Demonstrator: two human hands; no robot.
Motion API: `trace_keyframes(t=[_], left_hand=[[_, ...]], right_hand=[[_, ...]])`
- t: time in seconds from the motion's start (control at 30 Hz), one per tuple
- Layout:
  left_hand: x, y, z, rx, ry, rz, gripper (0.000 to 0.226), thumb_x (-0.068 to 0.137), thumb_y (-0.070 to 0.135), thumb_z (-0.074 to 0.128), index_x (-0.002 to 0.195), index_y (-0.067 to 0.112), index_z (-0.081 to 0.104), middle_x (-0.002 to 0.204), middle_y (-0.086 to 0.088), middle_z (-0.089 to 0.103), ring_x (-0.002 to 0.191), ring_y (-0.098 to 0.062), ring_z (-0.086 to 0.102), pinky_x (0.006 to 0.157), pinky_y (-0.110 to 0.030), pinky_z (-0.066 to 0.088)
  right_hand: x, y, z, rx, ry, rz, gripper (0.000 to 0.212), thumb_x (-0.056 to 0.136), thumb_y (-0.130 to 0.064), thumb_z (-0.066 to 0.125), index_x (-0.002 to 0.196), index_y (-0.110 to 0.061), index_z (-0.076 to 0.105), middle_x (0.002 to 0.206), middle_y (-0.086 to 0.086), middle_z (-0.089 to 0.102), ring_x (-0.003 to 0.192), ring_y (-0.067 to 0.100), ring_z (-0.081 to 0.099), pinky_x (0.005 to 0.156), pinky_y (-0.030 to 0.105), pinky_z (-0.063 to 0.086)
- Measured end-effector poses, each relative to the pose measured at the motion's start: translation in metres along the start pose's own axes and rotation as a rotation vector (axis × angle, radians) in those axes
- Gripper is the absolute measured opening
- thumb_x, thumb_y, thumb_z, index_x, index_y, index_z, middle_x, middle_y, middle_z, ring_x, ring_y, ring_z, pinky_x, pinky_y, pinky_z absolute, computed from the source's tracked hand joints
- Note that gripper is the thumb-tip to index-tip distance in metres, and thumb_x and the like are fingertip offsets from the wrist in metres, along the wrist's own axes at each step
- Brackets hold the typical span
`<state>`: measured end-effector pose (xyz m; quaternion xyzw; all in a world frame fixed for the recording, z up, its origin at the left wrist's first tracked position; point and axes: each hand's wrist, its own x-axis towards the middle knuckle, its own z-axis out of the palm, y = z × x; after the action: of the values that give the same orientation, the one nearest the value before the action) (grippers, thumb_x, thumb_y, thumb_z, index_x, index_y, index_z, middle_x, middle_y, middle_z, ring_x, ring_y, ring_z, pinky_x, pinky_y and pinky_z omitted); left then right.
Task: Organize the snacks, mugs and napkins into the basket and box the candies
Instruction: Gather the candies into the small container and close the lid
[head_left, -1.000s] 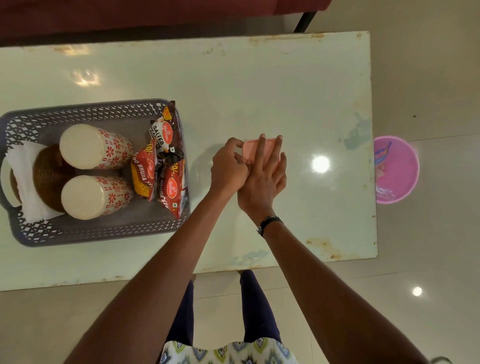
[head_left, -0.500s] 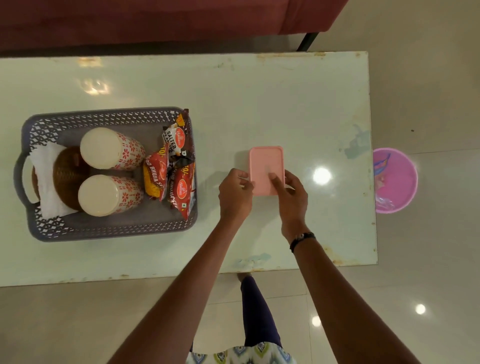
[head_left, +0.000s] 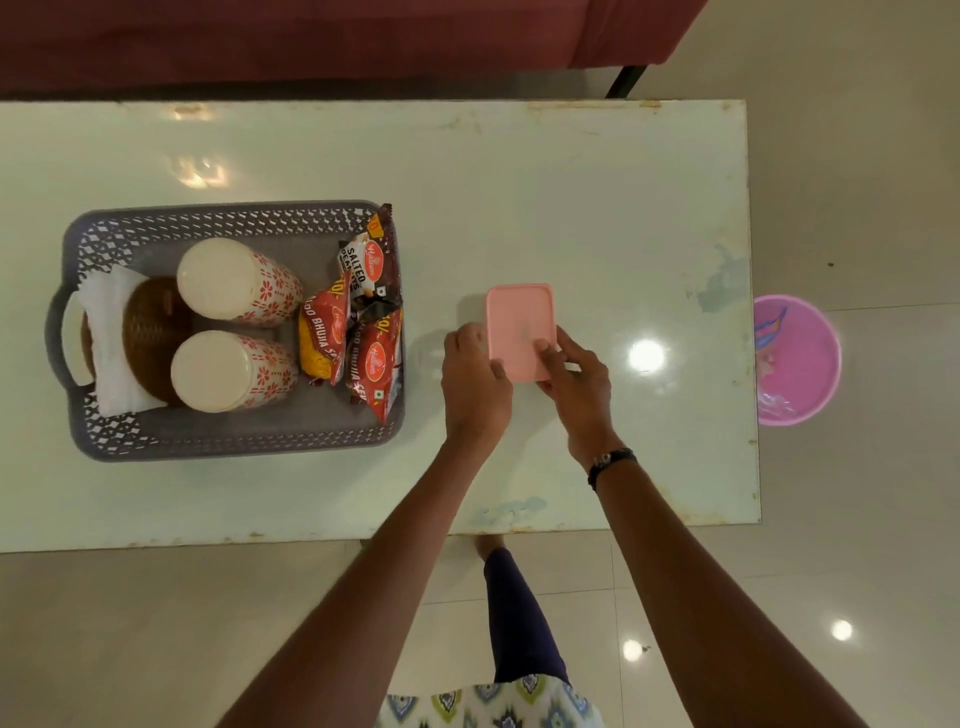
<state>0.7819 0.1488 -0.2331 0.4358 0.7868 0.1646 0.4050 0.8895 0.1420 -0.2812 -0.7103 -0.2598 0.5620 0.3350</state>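
A pink lidded box (head_left: 519, 322) lies flat on the pale table (head_left: 597, 197), lid on, its contents hidden. My left hand (head_left: 475, 389) grips its near left corner and my right hand (head_left: 576, 384) holds its near right corner, thumb on the lid. A grey lattice basket (head_left: 234, 441) at the left holds two white mugs with red flowers (head_left: 234, 280) (head_left: 228, 371) lying on their sides, white napkins (head_left: 109, 353) around a brown woven holder (head_left: 150, 332), and three red snack packets (head_left: 363, 332) against its right wall.
A pink plastic tub (head_left: 800, 358) stands on the floor just past the table's right edge. A dark red sofa (head_left: 311, 36) runs along the far side. My leg and patterned clothing show below the table's near edge.
One second ago both hands pressed down on top of the box. They have since slid back to its near corners, uncovering the lid. The camera view has shifted.
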Motion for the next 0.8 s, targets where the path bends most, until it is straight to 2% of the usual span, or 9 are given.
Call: trace_keyframes(t=[0.1,0.2,0.3,0.4,0.5,0.57,0.63,0.73,0.8], left_hand=[[-0.01,-0.01,-0.013,0.209,0.098,0.199,0.058,0.091,0.0,0.05,0.144,0.006,0.027,0.151,-0.012,0.03,0.139,-0.025,0.031,0.107,-0.033,0.039],[-0.015,-0.024,-0.023,0.341,0.017,0.295,0.061,0.093,-0.004,0.044,0.148,0.004,0.018,0.158,-0.011,0.015,0.146,-0.025,0.018,0.113,-0.034,0.029],[-0.015,-0.034,-0.031,0.381,-0.089,0.289,0.054,0.098,0.003,0.036,0.148,0.003,0.014,0.159,-0.011,0.013,0.148,-0.021,0.008,0.118,-0.034,0.016],[-0.013,-0.04,-0.036,0.479,-0.108,0.331,0.054,0.098,0.002,0.036,0.148,0.004,0.015,0.159,-0.011,0.01,0.148,-0.019,0.0,0.119,-0.03,0.005],[-0.014,-0.039,-0.036,0.49,-0.115,0.343,0.057,0.096,0.001,0.041,0.147,0.003,0.017,0.159,-0.013,0.01,0.148,-0.021,-0.001,0.118,-0.032,0.007],[-0.013,-0.039,-0.035,0.48,-0.124,0.331,0.061,0.095,0.005,0.046,0.148,0.003,0.016,0.159,-0.013,0.009,0.148,-0.022,-0.001,0.118,-0.032,0.01],[-0.013,-0.041,-0.035,0.492,-0.13,0.334,0.063,0.095,0.008,0.048,0.148,0.005,0.015,0.159,-0.012,0.008,0.148,-0.022,-0.001,0.117,-0.03,0.011],[-0.012,-0.043,-0.037,0.486,-0.152,0.338,0.062,0.095,0.009,0.046,0.148,0.004,0.014,0.159,-0.013,0.007,0.148,-0.023,-0.001,0.117,-0.032,0.015],[-0.014,-0.042,-0.042,0.481,-0.168,0.352,0.062,0.096,0.01,0.045,0.148,0.005,0.013,0.159,-0.013,0.007,0.148,-0.023,0.002,0.116,-0.033,0.02]], right_hand=[[-0.008,0.005,0.031,-0.047,0.01,-0.023,0.044,0.089,-0.037,0.061,0.13,-0.024,0.056,0.118,0.015,0.06,0.1,0.023,0.065,0.075,0.026,0.059],[-0.016,0.004,0.06,-0.109,0.077,-0.063,0.041,0.091,-0.035,0.058,0.131,-0.024,0.055,0.113,0.012,0.06,0.094,0.023,0.066,0.083,0.038,0.058],[-0.022,0.001,0.077,-0.227,0.039,-0.109,0.04,0.095,-0.033,0.053,0.133,-0.024,0.053,0.111,0.009,0.059,0.093,0.018,0.062,0.087,0.028,0.052],[-0.021,-0.001,0.079,-0.32,-0.041,-0.141,0.04,0.096,-0.033,0.049,0.136,-0.026,0.05,0.113,0.009,0.059,0.095,0.018,0.061,0.088,0.028,0.052],[-0.015,-0.005,0.071,-0.351,-0.116,-0.118,0.041,0.097,-0.03,0.048,0.137,-0.024,0.047,0.115,0.01,0.058,0.082,0.008,0.058,0.071,0.007,0.05],[-0.012,-0.006,0.068,-0.364,-0.148,-0.108,0.042,0.097,-0.031,0.048,0.138,-0.024,0.047,0.116,0.011,0.059,0.079,0.006,0.059,0.06,0.002,0.047],[-0.014,-0.006,0.069,-0.381,-0.154,-0.122,0.042,0.096,-0.034,0.048,0.138,-0.026,0.047,0.116,0.012,0.061,0.087,0.014,0.063,0.065,0.006,0.05],[-0.017,-0.004,0.072,-0.405,-0.131,-0.112,0.043,0.096,-0.038,0.047,0.138,-0.03,0.046,0.12,0.008,0.059,0.101,0.019,0.062,0.089,0.032,0.054],[-0.023,-0.008,0.073,-0.417,-0.122,-0.098,0.046,0.096,-0.038,0.047,0.141,-0.03,0.04,0.124,0.006,0.056,0.109,0.021,0.059,0.096,0.043,0.051]])
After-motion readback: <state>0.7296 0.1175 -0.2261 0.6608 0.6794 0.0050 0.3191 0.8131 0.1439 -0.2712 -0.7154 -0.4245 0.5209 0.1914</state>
